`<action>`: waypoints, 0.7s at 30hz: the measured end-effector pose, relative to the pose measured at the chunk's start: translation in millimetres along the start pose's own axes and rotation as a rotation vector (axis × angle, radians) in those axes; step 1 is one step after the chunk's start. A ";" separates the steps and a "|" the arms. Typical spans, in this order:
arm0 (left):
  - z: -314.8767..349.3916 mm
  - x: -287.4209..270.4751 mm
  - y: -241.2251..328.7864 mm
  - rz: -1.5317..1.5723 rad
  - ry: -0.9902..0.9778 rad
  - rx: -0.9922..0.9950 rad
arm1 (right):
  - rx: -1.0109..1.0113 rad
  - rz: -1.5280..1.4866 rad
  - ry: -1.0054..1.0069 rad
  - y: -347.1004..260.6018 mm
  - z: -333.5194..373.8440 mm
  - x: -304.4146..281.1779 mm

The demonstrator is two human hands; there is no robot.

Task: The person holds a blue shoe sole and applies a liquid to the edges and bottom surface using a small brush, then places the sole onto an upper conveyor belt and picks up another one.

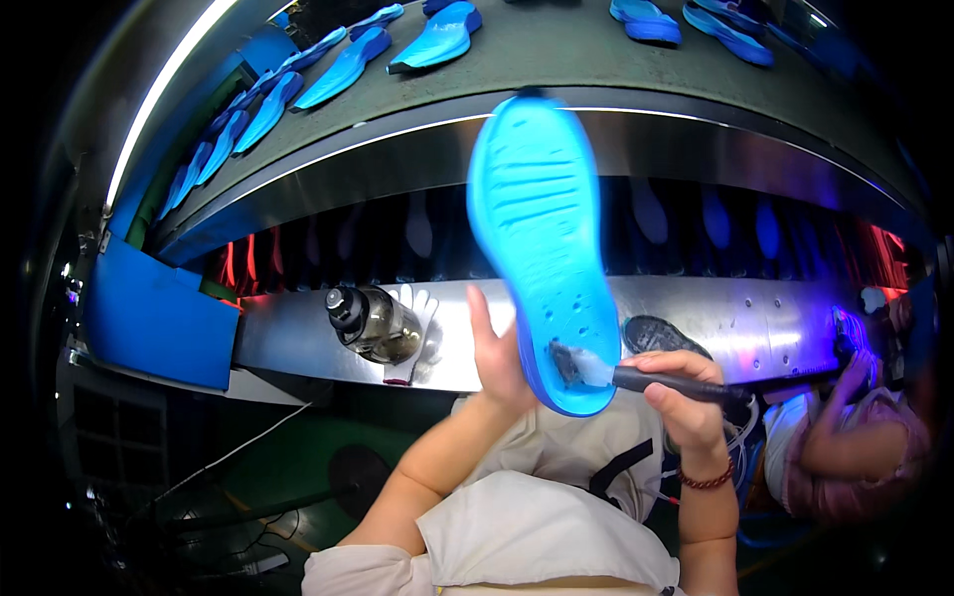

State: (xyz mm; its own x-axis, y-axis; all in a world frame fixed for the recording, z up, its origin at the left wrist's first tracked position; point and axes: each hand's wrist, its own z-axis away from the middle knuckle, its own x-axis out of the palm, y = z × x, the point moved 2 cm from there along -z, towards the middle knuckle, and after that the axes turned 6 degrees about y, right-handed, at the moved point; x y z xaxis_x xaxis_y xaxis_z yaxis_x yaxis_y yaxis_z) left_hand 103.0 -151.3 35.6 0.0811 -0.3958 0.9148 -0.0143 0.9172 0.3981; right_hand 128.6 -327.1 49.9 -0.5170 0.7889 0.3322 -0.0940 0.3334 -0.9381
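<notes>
1. Gripping the blue sole (542, 223) with the left hand (504, 363), reaching partly behind its lower end.
2. Grasping the black-handled brush (634, 378) in the right hand (696, 419), touching its tip to that end.
3. Holding the sole before a metal ledge (283, 338) bearing a bottle (388, 328) and white glove (426, 308) at left.

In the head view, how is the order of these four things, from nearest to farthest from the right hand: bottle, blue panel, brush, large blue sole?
From the right hand:
1. Brush: held in this hand.
2. Large blue sole: just to the left, under the bristles.
3. Bottle: farther left, on the metal ledge.
4. Blue panel: far left.
</notes>
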 end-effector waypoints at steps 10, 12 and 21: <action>-0.2 -19.2 11.2 -0.167 -0.181 -0.188 | 0.047 0.351 -0.167 -34.5 -5.1 6.6; -4.2 -14.6 17.3 -0.194 -0.207 -0.281 | -0.204 0.526 -0.295 -31.2 -12.4 12.9; -9.7 -6.0 32.4 -0.528 -0.007 -0.735 | -0.204 0.554 -0.518 -51.7 -26.5 4.2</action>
State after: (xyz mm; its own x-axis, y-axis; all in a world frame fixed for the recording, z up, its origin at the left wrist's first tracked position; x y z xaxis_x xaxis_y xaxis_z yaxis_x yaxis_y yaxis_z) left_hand 111.7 -118.7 42.4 -0.1095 -0.7713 0.6270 0.6633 0.4132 0.6240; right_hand 153.9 -327.3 102.4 -0.7782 0.5437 -0.3143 0.4261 0.0895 -0.9002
